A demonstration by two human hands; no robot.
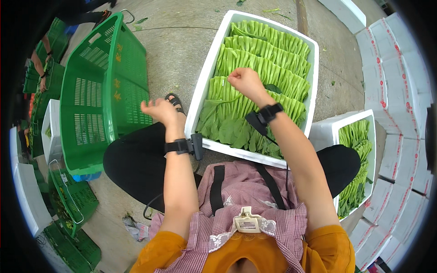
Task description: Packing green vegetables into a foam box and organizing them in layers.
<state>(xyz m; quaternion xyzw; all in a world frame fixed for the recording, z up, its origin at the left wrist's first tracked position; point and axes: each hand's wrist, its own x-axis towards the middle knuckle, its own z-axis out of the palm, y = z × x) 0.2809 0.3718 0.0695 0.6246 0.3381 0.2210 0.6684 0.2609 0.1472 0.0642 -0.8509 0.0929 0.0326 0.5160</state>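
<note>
White carton wall: stacked white boxes with red markings [391, 91] rise at your 3 o'clock.
Big green basket: the tall green plastic basket with slotted sides [129, 82] stands at your 10 o'clock, beside your left grip.
Main foam box: the white rectangular foam box [241, 154] sits on the grey concrete floor [182, 50] at your 1 o'clock, with no lid on it.
Second foam box: the smaller-looking white foam box [324, 132], between your 3 and 4 o'clock, holds more long-stemmed greens [353, 159].
Green rows: the bright green leafy vegetables with pale stems [273, 68] lie in the main box in several crosswise rows, stems upward, broad leaves showing at your end.
Done and left: the rows reach from the far wall to near the close one, so you look well along with filling; little room seems left, though you cannot judge the depth beneath.
Right grip: your right hand [246, 84] hangs over the rows, fingers curled nearly closed; whether they touch or pinch anything small, you cannot tell.
Left grip: your left hand [159, 110] is loosely half-open, clear of the main box, with nothing seen in it.
Loose leaf: one dark green leaf [273, 88] lies on the rows, at 4 o'clock from your right grip.
</note>
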